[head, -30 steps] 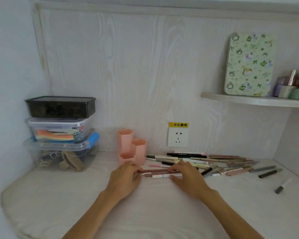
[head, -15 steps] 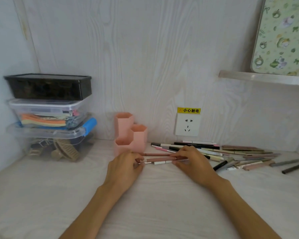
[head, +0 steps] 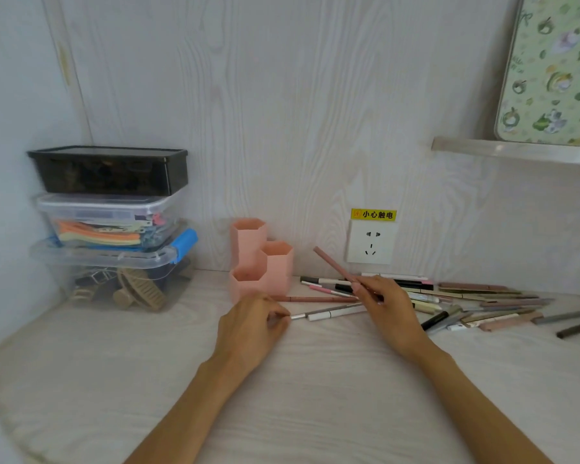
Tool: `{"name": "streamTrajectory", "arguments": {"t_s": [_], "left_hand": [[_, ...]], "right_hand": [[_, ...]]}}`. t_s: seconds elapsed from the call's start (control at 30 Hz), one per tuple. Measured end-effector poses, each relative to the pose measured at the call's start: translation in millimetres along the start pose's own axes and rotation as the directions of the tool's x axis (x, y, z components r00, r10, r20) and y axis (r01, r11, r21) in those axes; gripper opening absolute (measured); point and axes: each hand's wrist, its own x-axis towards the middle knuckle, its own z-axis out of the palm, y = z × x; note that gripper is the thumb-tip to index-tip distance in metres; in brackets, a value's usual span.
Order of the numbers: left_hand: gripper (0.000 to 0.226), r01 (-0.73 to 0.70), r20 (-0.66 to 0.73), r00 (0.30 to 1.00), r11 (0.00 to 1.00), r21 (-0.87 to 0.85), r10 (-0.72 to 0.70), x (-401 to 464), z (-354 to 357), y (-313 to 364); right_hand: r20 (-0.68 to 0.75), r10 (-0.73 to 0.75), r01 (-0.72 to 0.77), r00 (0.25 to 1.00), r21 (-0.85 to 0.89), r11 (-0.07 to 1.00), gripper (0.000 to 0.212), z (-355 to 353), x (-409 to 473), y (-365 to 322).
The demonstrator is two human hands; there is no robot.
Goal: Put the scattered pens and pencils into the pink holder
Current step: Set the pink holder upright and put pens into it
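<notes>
Writing can be read only on the yellow warning sticker (head: 373, 214) above the white wall socket (head: 370, 242): black Chinese characters "小心触电".

Left of this socket, against the wall, stands the pink holder of three hexagonal plastic tubes (head: 261, 262), all open at the top. Below and right of the socket, the scattered pens and pencils (head: 476, 304) lie in a loose heap on the pale wood-grain desk (head: 315, 396).

Below the socket, the right hand (head: 387, 308) pinches a dusty-pink pencil (head: 335, 266) with curled fingers; the pencil is lifted and its far end tilts up toward the holder. Lower left of the socket, the left hand (head: 253, 324) rests on the desk just before the holder, fingers curled, pinching the tip of a grey pen (head: 327, 310) that lies flat.

Between the hands and the near desk edge, the surface is bare. Far left of the socket, stacked plastic storage boxes (head: 111, 226) fill the corner.
</notes>
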Motion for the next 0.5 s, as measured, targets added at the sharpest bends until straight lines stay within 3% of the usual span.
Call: {"name": "streamTrajectory", "arguments": {"t_s": [0.07, 0.17, 0.3, 0.4, 0.5], "left_hand": [[0.014, 0.015, -0.033, 0.999, 1.0, -0.023, -0.016, 1, 0, -2], [0.01, 0.016, -0.155, 0.986, 0.974, -0.228, -0.053, 3, -4, 2], [0.012, -0.1, -0.379, 0.914, 0.821, -0.563, -0.148, 10, -23, 10], [0.019, -0.251, -0.586, 0.775, 0.734, -0.631, -0.238, 20, -47, 9], [0.016, -0.369, -0.761, 0.588, 0.746, -0.554, -0.274, 34, -73, 7]], "right_hand": [[0.002, 0.048, -0.048, 0.999, 0.127, 0.991, 0.022, 0, 0, -4], [0.004, 0.164, -0.154, 0.986, 0.376, 0.914, 0.021, -2, 1, -9], [-0.054, 0.337, -0.23, 0.94, 0.627, 0.744, 0.01, -3, 4, -11], [-0.061, 0.398, -0.252, 0.915, 0.685, 0.684, 0.014, -4, 7, -11], [-0.043, 0.424, -0.277, 0.905, 0.696, 0.662, 0.015, -2, 7, -11]]}}
